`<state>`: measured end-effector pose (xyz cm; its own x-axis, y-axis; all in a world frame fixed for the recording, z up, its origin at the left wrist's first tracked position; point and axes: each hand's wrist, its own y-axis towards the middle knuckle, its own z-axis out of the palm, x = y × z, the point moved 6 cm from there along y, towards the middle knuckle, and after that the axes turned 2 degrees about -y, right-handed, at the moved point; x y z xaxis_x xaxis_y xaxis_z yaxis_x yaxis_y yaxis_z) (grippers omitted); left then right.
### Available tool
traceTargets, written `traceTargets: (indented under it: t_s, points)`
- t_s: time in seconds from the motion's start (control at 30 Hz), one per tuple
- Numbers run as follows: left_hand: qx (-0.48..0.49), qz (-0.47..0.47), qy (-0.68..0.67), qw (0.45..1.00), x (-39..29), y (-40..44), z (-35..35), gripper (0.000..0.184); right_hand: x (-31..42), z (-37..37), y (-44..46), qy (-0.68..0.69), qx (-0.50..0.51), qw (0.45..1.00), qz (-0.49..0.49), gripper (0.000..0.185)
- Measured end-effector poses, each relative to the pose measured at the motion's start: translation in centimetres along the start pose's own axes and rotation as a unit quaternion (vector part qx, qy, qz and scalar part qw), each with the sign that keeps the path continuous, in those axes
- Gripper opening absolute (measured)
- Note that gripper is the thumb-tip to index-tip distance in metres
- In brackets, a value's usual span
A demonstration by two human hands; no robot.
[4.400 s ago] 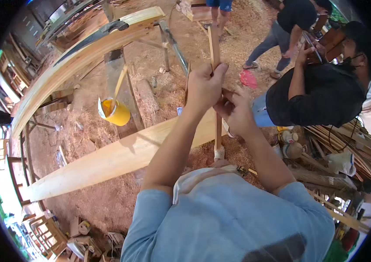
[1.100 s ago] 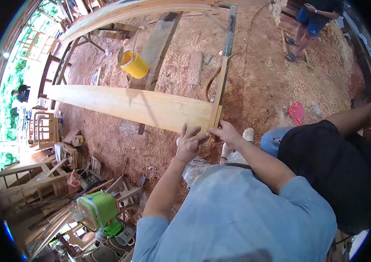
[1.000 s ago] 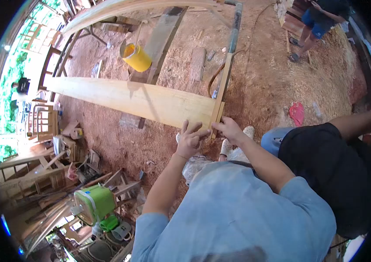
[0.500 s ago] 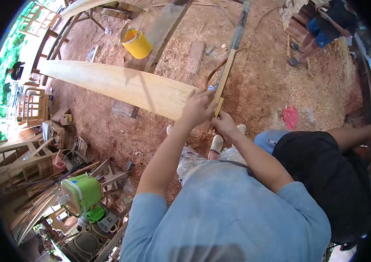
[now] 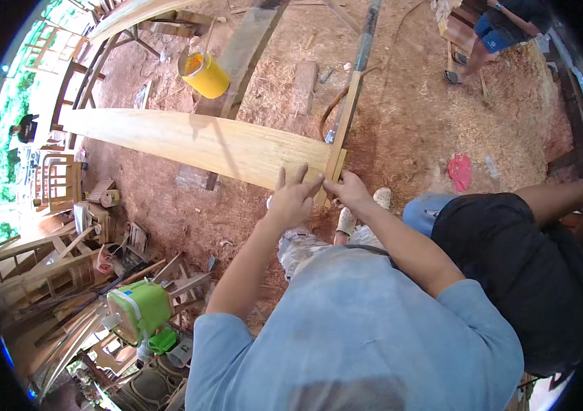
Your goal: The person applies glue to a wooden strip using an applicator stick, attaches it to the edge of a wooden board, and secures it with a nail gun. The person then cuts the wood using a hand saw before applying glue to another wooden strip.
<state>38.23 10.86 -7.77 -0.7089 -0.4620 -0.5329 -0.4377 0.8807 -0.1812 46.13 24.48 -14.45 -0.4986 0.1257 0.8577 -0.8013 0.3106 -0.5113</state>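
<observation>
A long, pale wooden board [image 5: 188,140] stretches away to the left in the head view. Across its near right end lies a narrow wooden strip [image 5: 347,113]. My left hand [image 5: 293,200] is at the board's near edge, its fingers spread over the surface and one fingertip close to the strip. On the right, my right hand [image 5: 353,192] has its fingers closed around the strip's near end, at the corner of the board. The exact contact under those fingers is partly hidden.
A yellow bucket [image 5: 206,77] stands on a beam [image 5: 253,55] beyond the board. Scrap wood and a green container [image 5: 139,312] are at lower left. Someone in black [image 5: 511,274] is close on my right; another person [image 5: 504,31] is farther off. A pink scrap [image 5: 459,172] lies on the ground.
My left hand has drawn back from the strip toward me and left, and its fingers have spread. My right hand stays at the strip's near end. The view has shifted slightly.
</observation>
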Motion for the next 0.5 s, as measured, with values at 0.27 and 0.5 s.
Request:
traceTargets:
  t_s: [0.27, 0.5]
  points:
    - [-0.136, 0.012, 0.012, 0.991, -1.0, -6.5, 0.4, 0.042, -2.5, 0.4, 1.9, 0.027, -0.017, 0.998, -0.063, 0.041]
    - [-0.277, -0.005, -0.077, 0.958, -0.3, -0.3, -4.4, 0.012, -0.3, 0.4, 0.0, -0.002, 0.001, 1.000, 0.020, 0.031]
